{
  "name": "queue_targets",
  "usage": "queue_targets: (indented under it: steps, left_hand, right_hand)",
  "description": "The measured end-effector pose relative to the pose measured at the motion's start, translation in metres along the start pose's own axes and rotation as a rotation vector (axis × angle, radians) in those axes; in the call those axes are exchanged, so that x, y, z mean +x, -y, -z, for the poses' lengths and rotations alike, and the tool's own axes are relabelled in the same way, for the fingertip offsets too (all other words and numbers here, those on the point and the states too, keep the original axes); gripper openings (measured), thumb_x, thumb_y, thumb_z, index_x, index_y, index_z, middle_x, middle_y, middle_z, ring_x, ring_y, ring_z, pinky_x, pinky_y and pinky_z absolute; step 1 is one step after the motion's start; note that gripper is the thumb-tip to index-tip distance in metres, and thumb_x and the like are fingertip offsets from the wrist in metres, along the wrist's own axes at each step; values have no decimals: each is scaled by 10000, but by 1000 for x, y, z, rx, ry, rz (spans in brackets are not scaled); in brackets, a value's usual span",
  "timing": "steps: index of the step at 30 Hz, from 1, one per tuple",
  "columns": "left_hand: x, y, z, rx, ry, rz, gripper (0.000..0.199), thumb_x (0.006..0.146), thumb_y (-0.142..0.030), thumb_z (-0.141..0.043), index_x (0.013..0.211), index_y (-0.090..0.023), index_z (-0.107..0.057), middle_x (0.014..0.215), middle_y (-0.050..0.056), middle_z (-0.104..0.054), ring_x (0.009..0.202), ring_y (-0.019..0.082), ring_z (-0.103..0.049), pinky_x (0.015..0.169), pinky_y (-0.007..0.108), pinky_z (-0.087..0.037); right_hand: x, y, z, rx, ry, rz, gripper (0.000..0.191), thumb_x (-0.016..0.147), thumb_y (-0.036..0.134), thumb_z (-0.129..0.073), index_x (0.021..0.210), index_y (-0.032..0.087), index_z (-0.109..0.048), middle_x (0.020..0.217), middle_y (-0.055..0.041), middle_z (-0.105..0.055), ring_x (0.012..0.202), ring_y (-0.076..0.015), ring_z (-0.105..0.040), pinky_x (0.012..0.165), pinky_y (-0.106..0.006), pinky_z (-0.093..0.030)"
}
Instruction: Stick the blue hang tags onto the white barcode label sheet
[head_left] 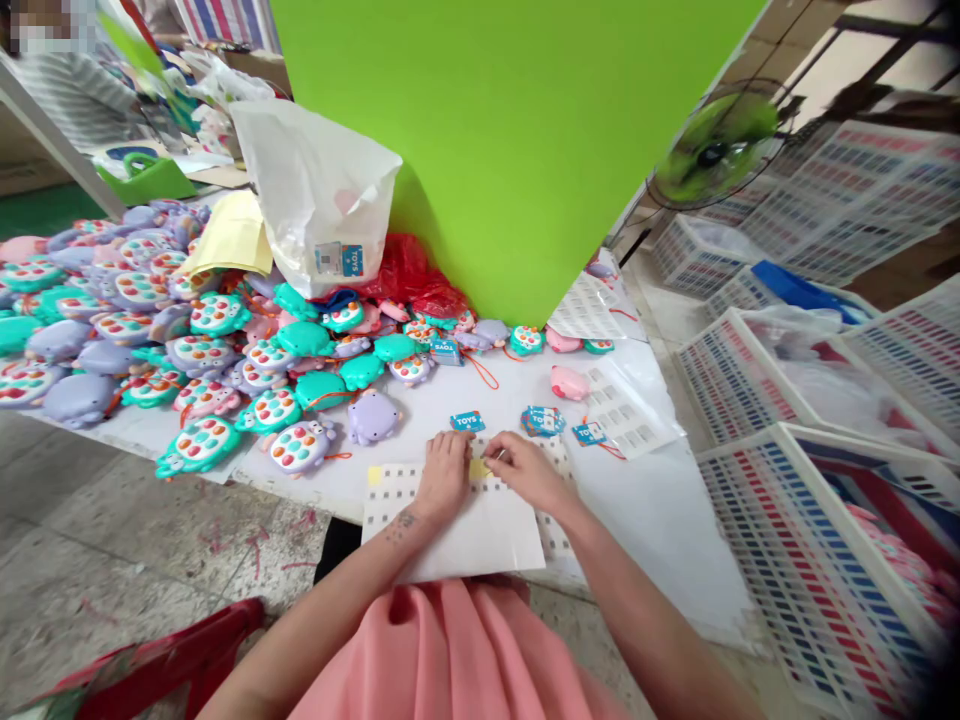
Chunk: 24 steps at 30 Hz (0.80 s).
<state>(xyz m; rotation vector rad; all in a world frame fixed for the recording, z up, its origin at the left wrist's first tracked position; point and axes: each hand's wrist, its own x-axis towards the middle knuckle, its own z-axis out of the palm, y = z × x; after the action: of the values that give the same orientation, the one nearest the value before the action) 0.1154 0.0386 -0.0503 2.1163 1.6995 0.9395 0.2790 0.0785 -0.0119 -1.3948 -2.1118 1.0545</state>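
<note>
A sheet of small square stickers (465, 540) lies at the table's front edge, below both hands. My left hand (448, 470) rests on its upper part, palm down, fingers close together. Just right of it, my right hand (517, 465) is closed in a pinch over a yellow patch (478, 468); what its fingertips hold is too small to make out. Beyond the hands lie a blue TOYS tag (467, 422) and a small stack of tags (542, 421). Another tag (589, 432) with an orange loop sits to the right.
Turtle-like toys (202, 445) in teal, purple and pink are heaped on the left. A white bag (315, 190) and red plastic (416, 280) stand before a green panel (480, 130). Plastic crates (780, 560) and a fan (712, 155) are right; a person (71, 90) is upper left.
</note>
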Motion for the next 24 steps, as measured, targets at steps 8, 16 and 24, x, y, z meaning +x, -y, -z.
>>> queue_targets:
  steps: [8, 16, 24]
  left_hand:
    - [5, 8, 19, -12, 16, 10, 233, 937, -167, -306, 1052, -188, -507, 949, 59, -572, 892, 187, -512, 791, 343, -415]
    - [-16, 9, 51, 467, 195, 41, 177, 857, -357, -540, 906, -188, -557, 921, 73, -554, 894, 256, -484, 752, 391, -371]
    - [-12, 6, 48, 396, 322, 91, 141, 894, -277, -494, 988, -182, -538, 840, 46, -637, 825, 224, -569, 720, 350, -355]
  right_hand:
    - [-12, -20, -46, 47, -79, -23, 246, 689, 100, -555, 907, 208, -518, 836, -3, -540, 741, -145, -544, 698, -285, -455]
    - [-20, -10, -50, -32, -122, 17, 413, 765, 95, -508, 1150, 239, -552, 963, -45, -517, 833, -160, -553, 804, -318, -464]
    - [-28, 1, -56, -294, -110, 71, 457, 837, 126, -467, 1281, 233, -497, 964, -72, -515, 921, -201, -524, 847, -339, -447]
